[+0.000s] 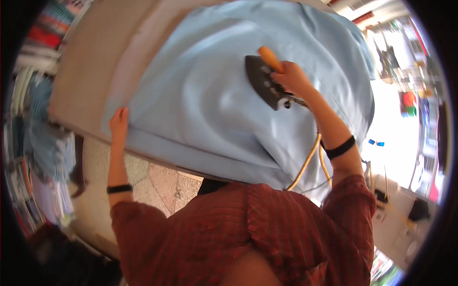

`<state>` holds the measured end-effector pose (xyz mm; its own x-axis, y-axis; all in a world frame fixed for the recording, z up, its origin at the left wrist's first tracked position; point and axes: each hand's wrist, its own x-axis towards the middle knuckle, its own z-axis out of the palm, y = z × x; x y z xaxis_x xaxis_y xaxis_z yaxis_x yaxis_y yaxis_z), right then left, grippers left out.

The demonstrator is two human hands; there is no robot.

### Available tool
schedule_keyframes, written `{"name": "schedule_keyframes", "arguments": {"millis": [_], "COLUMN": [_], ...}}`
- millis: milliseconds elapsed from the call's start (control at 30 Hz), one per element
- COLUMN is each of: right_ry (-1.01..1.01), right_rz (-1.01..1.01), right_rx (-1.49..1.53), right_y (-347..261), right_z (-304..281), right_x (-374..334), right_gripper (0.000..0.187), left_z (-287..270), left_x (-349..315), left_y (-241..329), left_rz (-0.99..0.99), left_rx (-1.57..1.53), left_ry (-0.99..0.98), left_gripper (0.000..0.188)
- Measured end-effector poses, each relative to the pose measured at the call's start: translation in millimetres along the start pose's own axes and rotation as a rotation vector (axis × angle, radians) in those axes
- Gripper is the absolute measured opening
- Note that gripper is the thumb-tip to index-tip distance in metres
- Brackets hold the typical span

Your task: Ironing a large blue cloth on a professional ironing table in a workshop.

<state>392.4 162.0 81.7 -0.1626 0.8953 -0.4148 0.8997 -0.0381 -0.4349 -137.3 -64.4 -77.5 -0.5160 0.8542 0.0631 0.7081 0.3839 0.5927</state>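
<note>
Under the red shirt point(248, 229), the left hand point(119, 121) presses flat on the blue cloth point(205, 105) edge at 9 o'clock, while the right hand point(293, 78) is closed around the iron point(265, 81) handle at 1 o'clock; resting there too long could scorch the fabric

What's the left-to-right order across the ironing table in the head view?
Bare beige table padding → left hand on the near edge of the cloth → light blue cloth → dark iron → right hand gripping its orange handle.
</note>
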Motion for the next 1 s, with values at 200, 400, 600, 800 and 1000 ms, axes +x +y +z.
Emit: {"name": "schedule_keyframes", "arguments": {"millis": [200,400,600,800,1000], "right_ry": [-0.037,0.048,-0.1,0.419,0.296], "right_rz": [-0.029,0.04,-0.069,0.303,0.425], "right_rx": [-0.107,-0.178,0.077,0.085,-0.316], "right_y": [47.5,104.6,126.8,399.8,565.5], "right_z": [32.3,27.7,-2.4,-79.0,-104.3], "right_x": [-53.9,-57.6,-36.7,-93.6,-154.2], "right_gripper": [0.028,0.025,0.057,0.051,0.084], "left_z": [5.8,59.4,173.0,188.2,216.3], "left_x": [7.6,53.9,56.6,-11.2,-84.0], "left_y": [-22.2,115.1,313.1,477.5,542.8], "left_rz": [-0.087,0.142,0.756,1.254,1.254], "left_rx": [0.141,0.585,0.197,0.0,0.383], "left_ry": [0.04,0.209,-0.057,-0.233,-0.851], "left_gripper": [0.038,0.037,0.034,0.044,0.043]}}
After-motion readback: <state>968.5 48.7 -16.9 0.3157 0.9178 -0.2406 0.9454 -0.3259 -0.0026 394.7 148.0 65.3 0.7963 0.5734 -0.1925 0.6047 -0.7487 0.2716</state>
